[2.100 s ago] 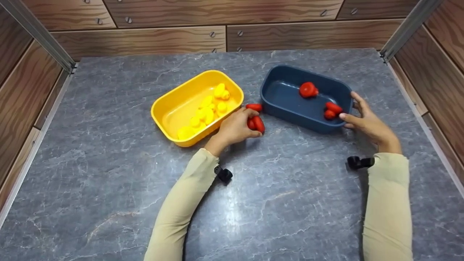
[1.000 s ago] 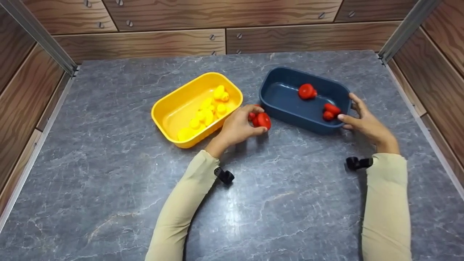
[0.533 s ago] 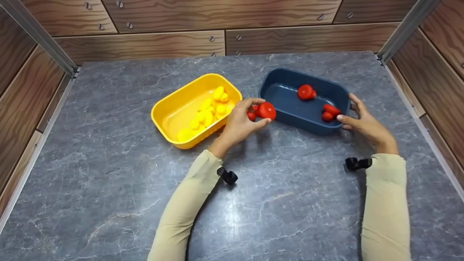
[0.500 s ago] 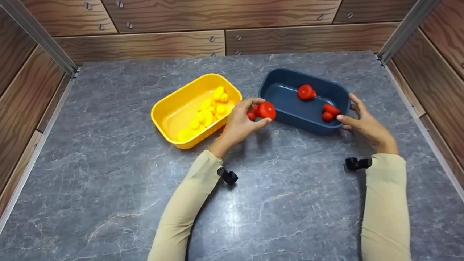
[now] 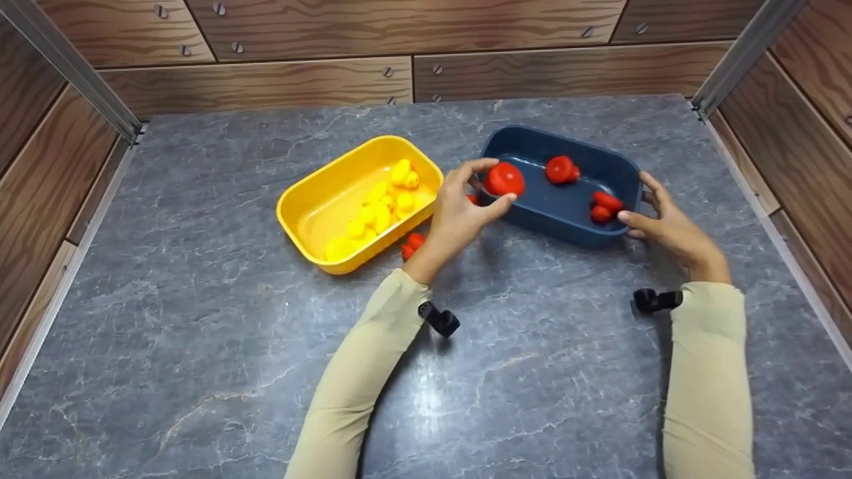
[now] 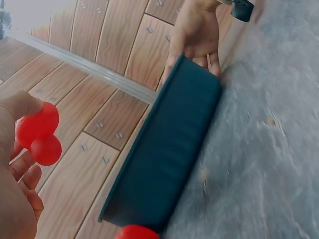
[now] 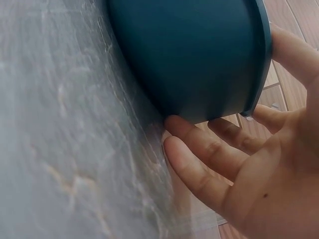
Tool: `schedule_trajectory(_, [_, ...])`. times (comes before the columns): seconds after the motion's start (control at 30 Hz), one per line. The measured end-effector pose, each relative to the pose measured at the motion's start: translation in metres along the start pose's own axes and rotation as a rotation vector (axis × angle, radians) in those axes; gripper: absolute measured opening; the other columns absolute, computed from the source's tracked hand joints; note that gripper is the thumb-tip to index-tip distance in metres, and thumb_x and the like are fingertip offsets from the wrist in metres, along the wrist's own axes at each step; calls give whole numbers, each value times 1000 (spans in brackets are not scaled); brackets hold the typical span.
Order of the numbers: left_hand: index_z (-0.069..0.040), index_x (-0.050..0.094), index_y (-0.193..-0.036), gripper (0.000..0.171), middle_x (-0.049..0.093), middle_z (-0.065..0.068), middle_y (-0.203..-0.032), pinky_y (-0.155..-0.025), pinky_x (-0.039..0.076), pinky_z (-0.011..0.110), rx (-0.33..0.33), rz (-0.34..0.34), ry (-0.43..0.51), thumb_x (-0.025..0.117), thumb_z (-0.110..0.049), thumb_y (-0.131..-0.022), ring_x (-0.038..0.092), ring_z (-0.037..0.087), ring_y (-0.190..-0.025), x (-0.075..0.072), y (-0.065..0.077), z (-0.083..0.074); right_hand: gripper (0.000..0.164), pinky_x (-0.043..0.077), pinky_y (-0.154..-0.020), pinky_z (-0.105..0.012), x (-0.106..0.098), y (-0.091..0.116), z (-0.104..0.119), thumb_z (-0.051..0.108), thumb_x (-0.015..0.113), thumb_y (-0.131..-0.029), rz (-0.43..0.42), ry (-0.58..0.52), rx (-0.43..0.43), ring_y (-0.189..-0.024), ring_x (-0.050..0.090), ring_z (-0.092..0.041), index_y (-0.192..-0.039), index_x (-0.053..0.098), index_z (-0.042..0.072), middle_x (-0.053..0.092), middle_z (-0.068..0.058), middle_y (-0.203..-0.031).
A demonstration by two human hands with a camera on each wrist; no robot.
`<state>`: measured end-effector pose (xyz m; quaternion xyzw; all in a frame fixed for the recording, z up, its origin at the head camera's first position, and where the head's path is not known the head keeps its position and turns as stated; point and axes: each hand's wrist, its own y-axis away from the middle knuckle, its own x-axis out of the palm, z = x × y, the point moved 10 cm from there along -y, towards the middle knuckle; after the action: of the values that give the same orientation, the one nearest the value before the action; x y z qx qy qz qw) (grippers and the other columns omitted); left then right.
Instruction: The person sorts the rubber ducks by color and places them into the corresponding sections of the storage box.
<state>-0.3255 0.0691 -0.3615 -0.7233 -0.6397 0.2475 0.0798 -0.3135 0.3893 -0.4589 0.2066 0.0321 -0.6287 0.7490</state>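
Note:
My left hand [image 5: 459,209] pinches a red toy duck [image 5: 504,179] between thumb and fingers, above the left end of the blue bin [image 5: 559,229]. In the left wrist view the duck [image 6: 40,124] shows a round body with a smaller round head. My right hand [image 5: 675,226] holds the bin's right end, thumb at the near corner; in the right wrist view its fingers [image 7: 209,149] touch the outer wall. Inside the bin lie a red duck [image 5: 562,169] and a red piece [image 5: 606,206] near the right end.
A yellow bin [image 5: 303,226] with several small yellow toy ducks [image 5: 376,209] stands to the left. Red pieces [image 5: 413,245] lie on the grey marbled table beside it. Another red piece [image 5: 472,199] lies between the bins, partly hidden by my left hand. Wood-look walls enclose the table.
My left hand has picked up the red duck from the table between the bins and carried it up and right, over the blue bin's edge. The right hand keeps its place at the bin.

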Motion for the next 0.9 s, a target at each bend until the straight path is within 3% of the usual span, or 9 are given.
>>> schedule_trajectory(0.1, [-8, 63, -120, 50, 66, 6, -107, -75, 41, 20, -12, -12, -24, 81, -24, -76, 52, 14, -90, -2, -3, -4, 88, 50, -83, -15, 1, -1, 1, 24, 57, -97, 1, 10, -9, -103, 50, 6, -155, -10, 28, -3, -24, -159])
schedule_trajectory(0.27, [-10, 63, -122, 50, 65, 4, -112, -80, 39, 19, -35, -11, -33, 81, -26, -78, 54, 14, -93, -4, -11, -7, 89, 50, -82, -15, 1, 0, 2, 23, 56, -97, 3, 8, -13, -102, 51, 7, -155, -11, 27, -2, -25, -159])
schedule_trajectory(0.6, [-11, 62, -124, 49, 65, 4, -120, -84, 41, 22, -131, -28, 18, 80, -23, -80, 55, 16, -97, 3, -25, 8, 89, 50, -81, -14, 0, 0, 1, 22, 57, -97, 1, -10, -14, -99, 52, 7, -155, -10, 27, -4, -25, -158])
schedule_trajectory(0.9, [-18, 64, -124, 51, 65, -2, -118, -84, 42, 21, -204, -45, -68, 81, -31, -78, 55, 13, -100, 8, -34, 14, 89, 51, -80, -14, 1, 2, 2, 21, 58, -96, -1, -34, -8, -99, 52, 7, -155, -8, 28, -6, -24, -159])
